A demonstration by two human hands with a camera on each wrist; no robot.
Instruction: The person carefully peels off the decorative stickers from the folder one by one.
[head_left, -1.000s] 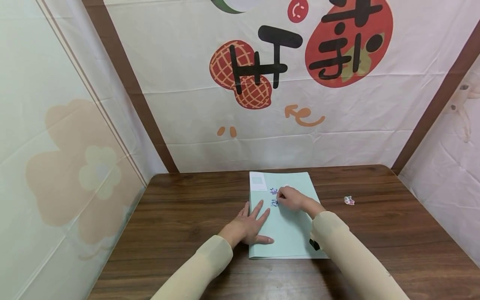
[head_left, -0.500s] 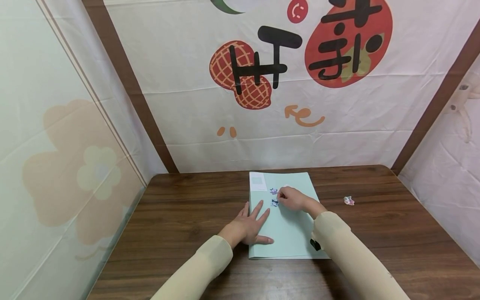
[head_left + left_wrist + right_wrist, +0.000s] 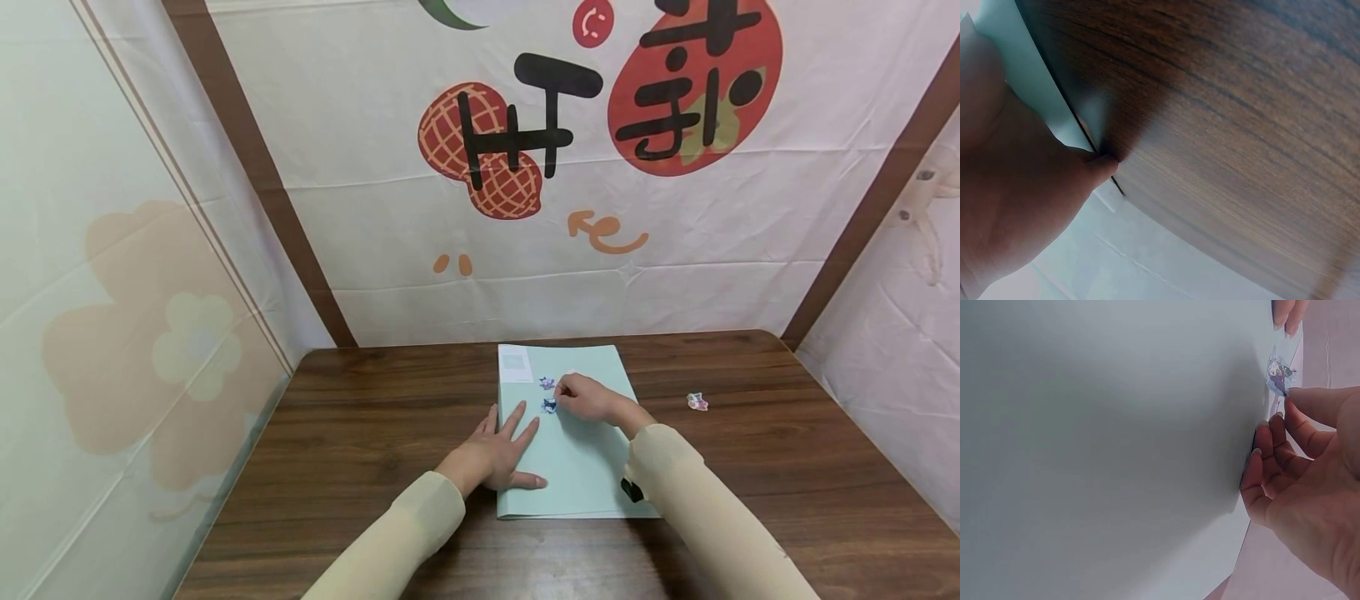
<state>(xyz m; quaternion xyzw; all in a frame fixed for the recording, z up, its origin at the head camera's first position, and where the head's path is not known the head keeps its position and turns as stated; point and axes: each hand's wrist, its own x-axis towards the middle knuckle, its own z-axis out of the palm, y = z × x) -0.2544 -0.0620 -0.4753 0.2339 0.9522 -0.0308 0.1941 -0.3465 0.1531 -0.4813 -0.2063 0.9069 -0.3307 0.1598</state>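
A pale green folder [image 3: 577,467] lies on the wooden table. The left hand [image 3: 501,454] rests with spread fingers on its left side; in the left wrist view, that hand [image 3: 1029,181] lies over the folder's edge. Thumb and index finger of the right hand [image 3: 1307,469] pinch the edge of a small blue and purple character sticker [image 3: 1279,374], the other fingers curled beside it. From the head view, the right hand [image 3: 588,398] is at the right of this sticker [image 3: 549,406], low over the folder. A purple sticker [image 3: 547,383] sits just above it.
Another small pink and white sticker [image 3: 697,402] lies on the table [image 3: 750,467], right of the folder. A white label [image 3: 515,364] is at the folder's upper left corner. Behind the table hangs a printed white cloth [image 3: 525,292]. Something small and black [image 3: 632,490] shows beside the right sleeve.
Both hands stay almost where they were. The lower sticker by the right fingertips looks slightly darker and differently angled than before.
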